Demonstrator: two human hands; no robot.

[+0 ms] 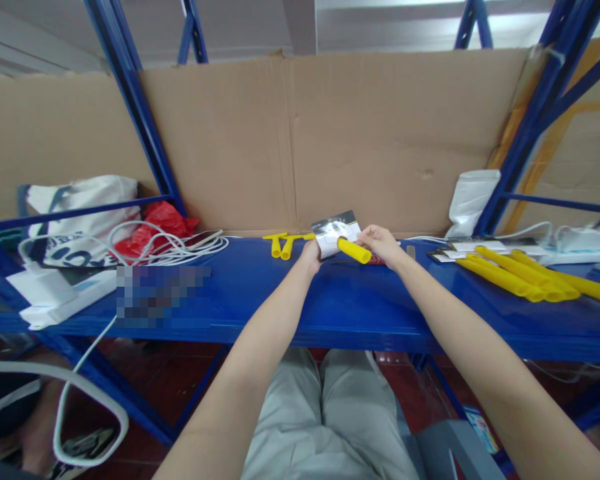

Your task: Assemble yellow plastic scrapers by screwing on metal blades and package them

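My left hand [311, 255] is closed on the left edge of a black-and-white printed card [335, 230], held just above the blue tabletop. A yellow tube [355, 251] sticks out from the front of the card, its round end pointing toward me and to the right. At the card's right edge, the fingers of my right hand [380, 243] are pinched together on it. Left of the card, two yellow T-shaped pieces [281, 246] lie at the back of the table. Something red [377, 259] is partly hidden beneath my right hand.
Several yellow tubes [530, 275] lie on the right beside printed cards [460, 252]. A white pouch [470, 200] leans at the back right. To the left are a power strip [75, 300], coiled white cables [200, 248], a red bag [155, 230] and a cloth bag [85, 217]. Cardboard [370, 140] walls the back.
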